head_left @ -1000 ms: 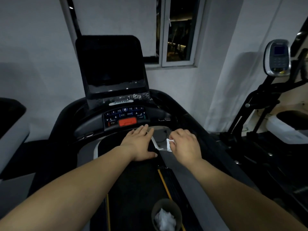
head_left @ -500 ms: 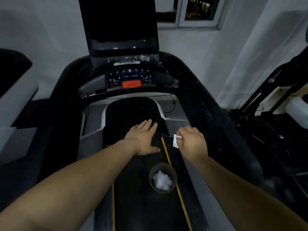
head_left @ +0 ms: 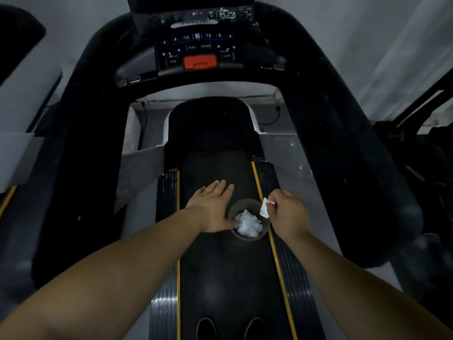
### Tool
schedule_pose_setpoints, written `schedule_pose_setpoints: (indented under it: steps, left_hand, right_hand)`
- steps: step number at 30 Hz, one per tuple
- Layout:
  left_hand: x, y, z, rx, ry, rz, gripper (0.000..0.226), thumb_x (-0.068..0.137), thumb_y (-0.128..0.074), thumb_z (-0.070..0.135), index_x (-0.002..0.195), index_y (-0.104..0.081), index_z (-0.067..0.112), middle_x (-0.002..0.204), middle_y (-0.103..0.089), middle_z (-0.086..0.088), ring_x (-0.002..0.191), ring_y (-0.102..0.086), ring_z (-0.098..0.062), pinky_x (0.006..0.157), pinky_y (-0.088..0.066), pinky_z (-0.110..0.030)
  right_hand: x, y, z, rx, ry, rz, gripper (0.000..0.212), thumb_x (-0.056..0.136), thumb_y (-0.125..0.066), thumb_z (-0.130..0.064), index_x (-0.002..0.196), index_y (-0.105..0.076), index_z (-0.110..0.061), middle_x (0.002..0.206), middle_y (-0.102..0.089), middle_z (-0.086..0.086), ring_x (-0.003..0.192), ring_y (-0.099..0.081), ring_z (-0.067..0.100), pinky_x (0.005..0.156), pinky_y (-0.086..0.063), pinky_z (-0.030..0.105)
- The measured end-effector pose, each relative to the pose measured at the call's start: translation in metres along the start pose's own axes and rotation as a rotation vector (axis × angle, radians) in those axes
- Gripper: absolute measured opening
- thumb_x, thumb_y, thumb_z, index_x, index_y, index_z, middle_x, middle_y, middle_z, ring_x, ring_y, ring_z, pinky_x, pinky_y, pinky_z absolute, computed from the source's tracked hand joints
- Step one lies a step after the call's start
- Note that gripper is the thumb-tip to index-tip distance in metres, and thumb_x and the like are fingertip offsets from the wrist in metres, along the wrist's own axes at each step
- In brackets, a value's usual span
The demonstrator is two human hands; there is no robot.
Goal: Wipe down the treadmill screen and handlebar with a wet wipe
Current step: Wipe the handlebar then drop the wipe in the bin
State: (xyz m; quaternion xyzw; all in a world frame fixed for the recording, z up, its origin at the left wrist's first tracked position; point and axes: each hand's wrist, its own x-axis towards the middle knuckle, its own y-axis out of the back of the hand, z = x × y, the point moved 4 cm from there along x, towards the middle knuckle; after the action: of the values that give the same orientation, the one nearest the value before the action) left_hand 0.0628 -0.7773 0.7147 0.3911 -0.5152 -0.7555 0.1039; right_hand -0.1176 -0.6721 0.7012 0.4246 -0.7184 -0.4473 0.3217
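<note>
My right hand (head_left: 289, 213) pinches a small white wet wipe (head_left: 265, 208) right over the rim of a small round bin (head_left: 245, 238) that stands on the treadmill belt (head_left: 220, 278). A crumpled white wipe (head_left: 248, 225) lies inside the bin. My left hand (head_left: 212, 208) is spread flat with straight fingers just left of the bin, its thumb at the rim. The treadmill console (head_left: 198, 49) with its red stop key (head_left: 200, 62) is at the top. The black curved handlebar (head_left: 318, 99) runs down both sides. Only the screen's bottom edge (head_left: 191, 2) shows.
Yellow-edged ribbed side rails (head_left: 277, 241) flank the belt. My shoe tips (head_left: 231, 328) show at the bottom edge. Another machine's white and black body (head_left: 22, 89) is at the left, and dark exercise equipment (head_left: 421, 153) at the right.
The view has tilted down from the screen to the belt. Both hands have come back and down to the bin, and the wipe in my right hand now hangs over its rim.
</note>
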Motion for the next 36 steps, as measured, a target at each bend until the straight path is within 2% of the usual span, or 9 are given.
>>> schedule_pose_setpoints:
  steps: [4, 12, 15, 17, 24, 27, 30, 34, 36]
  left_hand:
    - [0.023, -0.025, -0.01, -0.015, -0.011, -0.028, 0.11, 0.088, -0.055, 0.071, 0.162, 0.008, 0.02, 0.172, 0.009, -0.007, 0.157, 0.008, -0.023, 0.126, -0.004, -0.044]
    - [0.098, -0.109, -0.044, -0.019, -0.014, -0.089, 0.111, 0.088, -0.057, 0.069, 0.162, 0.01, 0.021, 0.172, 0.008, -0.004, 0.158, 0.009, -0.022, 0.127, -0.002, -0.044]
    - [0.131, -0.15, -0.053, 0.026, -0.031, -0.123, 0.111, 0.088, -0.057, 0.069, 0.161, 0.012, 0.021, 0.172, 0.009, -0.005, 0.157, 0.01, -0.022, 0.127, 0.0, -0.046]
    - [0.154, -0.175, -0.059, 0.049, -0.039, -0.133, 0.112, 0.087, -0.057, 0.069, 0.161, 0.012, 0.021, 0.172, 0.009, -0.006, 0.157, 0.01, -0.022, 0.127, 0.001, -0.047]
    - [0.232, -0.239, -0.073, 0.067, -0.078, -0.115, 0.116, 0.083, -0.06, 0.071, 0.162, 0.011, 0.022, 0.172, 0.007, -0.005, 0.158, 0.008, -0.022, 0.127, 0.001, -0.045]
    - [0.261, -0.266, -0.085, 0.091, -0.083, -0.104, 0.116, 0.083, -0.058, 0.074, 0.161, 0.012, 0.024, 0.172, 0.007, -0.005, 0.158, 0.008, -0.022, 0.126, 0.001, -0.044]
    - [0.28, -0.292, -0.093, 0.107, -0.085, -0.122, 0.116, 0.083, -0.056, 0.076, 0.161, 0.013, 0.025, 0.172, 0.009, -0.004, 0.157, 0.01, -0.022, 0.127, 0.001, -0.045]
    - [0.296, -0.32, -0.1, 0.097, -0.088, -0.15, 0.113, 0.084, -0.054, 0.075, 0.161, 0.012, 0.025, 0.172, 0.011, -0.004, 0.157, 0.012, -0.021, 0.127, 0.0, -0.046]
    - [0.299, -0.331, -0.101, 0.1, -0.089, -0.145, 0.113, 0.085, -0.054, 0.074, 0.161, 0.012, 0.024, 0.172, 0.011, -0.004, 0.157, 0.012, -0.021, 0.127, 0.001, -0.045]
  right_hand:
    - [-0.002, -0.038, 0.014, 0.001, -0.045, -0.037, 0.009, 0.085, -0.072, -0.012, 0.085, -0.064, -0.013, 0.088, -0.066, 0.01, 0.083, -0.062, 0.032, 0.069, -0.047, 0.039]
    - [0.005, -0.139, 0.06, -0.073, -0.103, -0.123, 0.009, 0.082, -0.075, -0.008, 0.082, -0.068, -0.014, 0.091, -0.064, 0.012, 0.081, -0.063, 0.034, 0.065, -0.05, 0.038]
    - [0.007, -0.182, 0.08, -0.086, -0.136, -0.161, 0.002, 0.09, -0.068, -0.013, 0.092, -0.069, -0.014, 0.1, -0.064, 0.012, 0.084, -0.063, 0.032, 0.067, -0.045, 0.033]
    - [0.009, -0.21, 0.093, -0.093, -0.153, -0.17, 0.005, 0.093, -0.065, -0.017, 0.096, -0.068, -0.015, 0.104, -0.063, 0.011, 0.087, -0.062, 0.031, 0.067, -0.043, 0.033]
    - [0.025, -0.302, 0.133, -0.088, -0.14, -0.165, 0.006, 0.092, -0.065, -0.011, 0.095, -0.069, -0.008, 0.1, -0.066, 0.016, 0.089, -0.063, 0.035, 0.07, -0.036, 0.032]
    - [0.034, -0.34, 0.145, -0.119, -0.128, -0.17, 0.011, 0.096, -0.063, -0.012, 0.1, -0.069, -0.005, 0.102, -0.067, 0.019, 0.092, -0.064, 0.037, 0.074, -0.039, 0.032]
    - [0.036, -0.376, 0.159, -0.12, -0.126, -0.201, 0.028, 0.101, -0.048, -0.018, 0.1, -0.069, -0.001, 0.101, -0.067, 0.022, 0.091, -0.065, 0.039, 0.074, -0.044, 0.036]
    - [0.045, -0.405, 0.176, -0.1, -0.144, -0.264, 0.022, 0.105, -0.049, -0.022, 0.111, -0.065, -0.009, 0.109, -0.061, 0.007, 0.108, -0.061, 0.03, 0.075, -0.033, 0.021]
    - [0.054, -0.413, 0.174, -0.112, -0.086, -0.307, 0.025, 0.101, -0.053, -0.021, 0.119, -0.065, -0.01, 0.121, -0.063, 0.011, 0.115, -0.059, 0.033, 0.083, -0.039, 0.029]
